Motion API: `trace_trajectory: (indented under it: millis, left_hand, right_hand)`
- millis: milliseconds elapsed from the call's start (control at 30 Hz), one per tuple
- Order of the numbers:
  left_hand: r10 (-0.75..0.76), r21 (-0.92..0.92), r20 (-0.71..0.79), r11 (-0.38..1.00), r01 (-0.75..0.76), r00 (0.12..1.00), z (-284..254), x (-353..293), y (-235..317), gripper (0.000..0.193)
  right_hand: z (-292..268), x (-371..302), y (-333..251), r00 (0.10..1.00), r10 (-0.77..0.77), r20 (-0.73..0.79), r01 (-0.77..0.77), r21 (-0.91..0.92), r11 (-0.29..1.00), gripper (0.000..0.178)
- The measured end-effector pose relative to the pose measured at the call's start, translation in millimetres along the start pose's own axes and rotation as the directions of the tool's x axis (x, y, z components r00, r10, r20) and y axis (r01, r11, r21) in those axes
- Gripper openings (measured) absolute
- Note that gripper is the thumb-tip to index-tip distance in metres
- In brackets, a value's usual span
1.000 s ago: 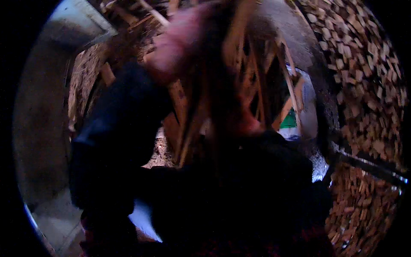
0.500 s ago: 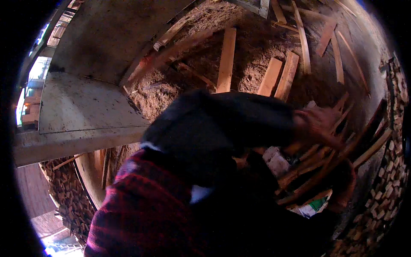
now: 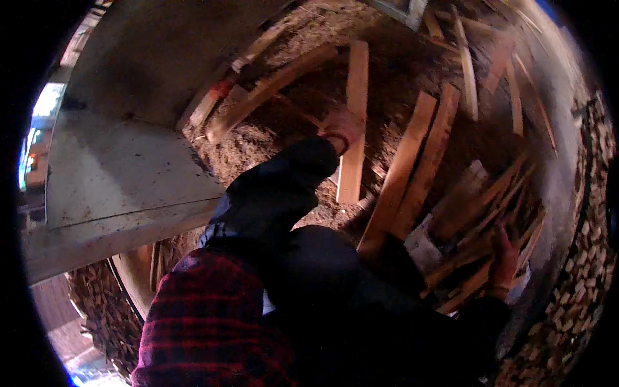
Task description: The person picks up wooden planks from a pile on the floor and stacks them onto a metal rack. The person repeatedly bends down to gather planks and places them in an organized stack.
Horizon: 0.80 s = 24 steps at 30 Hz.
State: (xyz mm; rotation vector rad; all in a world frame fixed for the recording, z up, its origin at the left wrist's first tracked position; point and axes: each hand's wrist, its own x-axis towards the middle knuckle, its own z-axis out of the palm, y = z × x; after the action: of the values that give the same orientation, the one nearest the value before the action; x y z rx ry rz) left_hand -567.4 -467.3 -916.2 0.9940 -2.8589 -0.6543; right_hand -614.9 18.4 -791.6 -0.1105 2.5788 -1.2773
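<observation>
My left hand (image 3: 343, 126), at the end of a dark sleeve, lies over the edge of a flat wooden plank (image 3: 351, 174). Its fingers are blurred, so I cannot make out whether they grip the plank. Off to the right, my right hand (image 3: 505, 261) is closed around the outer side of a bundle of thin wooden strips (image 3: 474, 271), thumb pointing up. The bundle leans against my dark-clothed body. Two longer planks (image 3: 401, 169) lie side by side between my hands. A pale, rough block-like piece (image 3: 422, 250) sits beside the bundle.
Sawdust and shavings (image 3: 222, 151) cover the ground. A pale metal panel with a ledge (image 3: 129, 174) stands at the left. More loose strips (image 3: 467, 68) lie toward the far right. Stacked wood pieces (image 3: 574, 290) line the right edge; another stack (image 3: 100, 309) is at lower left.
My left hand has moved from the strips at the right across to the plank on the left. The right hand now shows clearly at the bundle. A blurred plank at far left now lies still.
</observation>
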Motion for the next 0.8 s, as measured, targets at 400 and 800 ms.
trace_trajectory:
  millis: [400,800]
  left_hand:
    - [0.290,-0.555,0.394,0.831,-0.025,0.872,-2.9,-64.6,26.4,0.076]
    - [0.184,0.341,-0.017,0.925,-0.167,0.983,-128.4,98.0,-344.1,0.070]
  right_hand:
    - [83.1,20.6,4.7,0.959,0.004,0.282,-0.001,-0.010,1.000,0.056]
    - [190.1,2.0,-27.3,0.846,0.208,0.490,-0.265,0.049,0.963,0.067]
